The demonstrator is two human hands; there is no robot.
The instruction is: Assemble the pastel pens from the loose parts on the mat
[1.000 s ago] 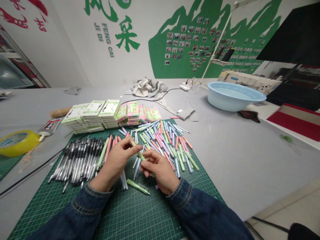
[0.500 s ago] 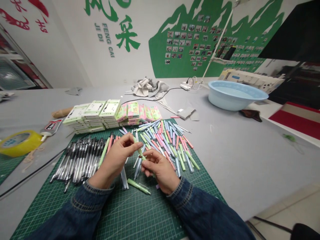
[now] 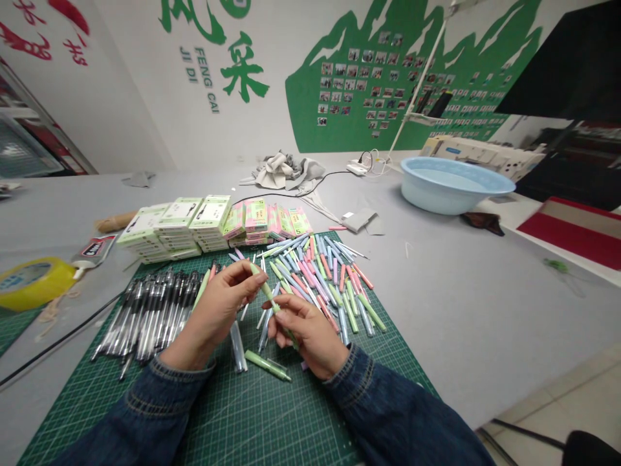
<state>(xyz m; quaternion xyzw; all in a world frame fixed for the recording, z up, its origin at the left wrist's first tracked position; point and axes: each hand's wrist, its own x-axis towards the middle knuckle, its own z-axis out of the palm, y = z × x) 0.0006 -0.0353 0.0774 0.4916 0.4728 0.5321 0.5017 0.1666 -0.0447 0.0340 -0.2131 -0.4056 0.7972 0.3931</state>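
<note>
A light green pen [image 3: 266, 288] slants between my two hands above the cutting mat [image 3: 252, 421]. My left hand [image 3: 226, 298] pinches its upper end between thumb and fingers. Lower down, my right hand [image 3: 310, 330] is closed around the other part, whose end shows below the fingers. Whether the pen's parts are joined is too small to tell. Under my hands lie a green pen barrel [image 3: 268, 366] and a clear bluish one [image 3: 238, 347]. Pastel pen parts [image 3: 334, 278] in a loose heap spread just beyond my right hand. Black-capped clear pens [image 3: 150, 317] lie in rows left of my left hand.
Stacked white-green boxes [image 3: 178, 220] and pink-green boxes [image 3: 257, 217] stand behind the mat. Yellow tape [image 3: 36, 285] and a glue tube [image 3: 94, 251] lie at left. A blue basin [image 3: 453, 188] stands at right, with a power strip [image 3: 356, 169] and grey cloth [image 3: 286, 171] at the back.
My left hand has moved slightly left with the pen's upper end. More of the green pen now shows between my hands and below my right fingers. The view has shifted a little.
</note>
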